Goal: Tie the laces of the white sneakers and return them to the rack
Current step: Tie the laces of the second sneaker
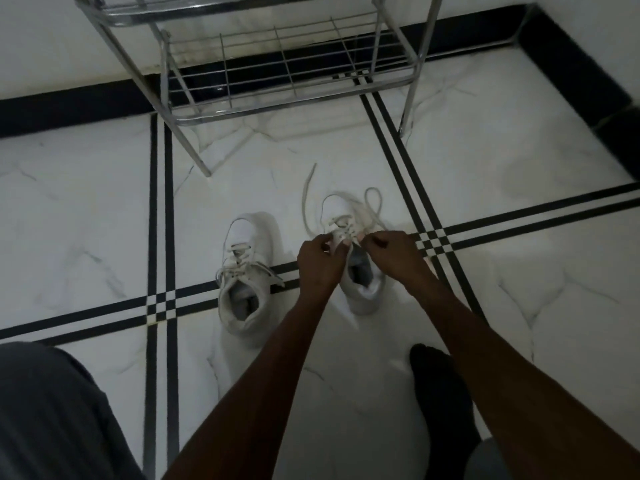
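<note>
Two white sneakers stand on the tiled floor, toes pointing away from me. The left sneaker has its laces in a loose bow. Over the tongue of the right sneaker my left hand and my right hand each pinch a lace of that shoe. One lace end trails loose on the floor beyond the toe, and a loop lies beside it. The metal rack stands against the wall just beyond the shoes, its lowest wire shelf bare.
My foot in a dark sock rests on the floor near the right sneaker's heel. My knee in grey cloth fills the lower left corner. A black skirting runs along the white walls.
</note>
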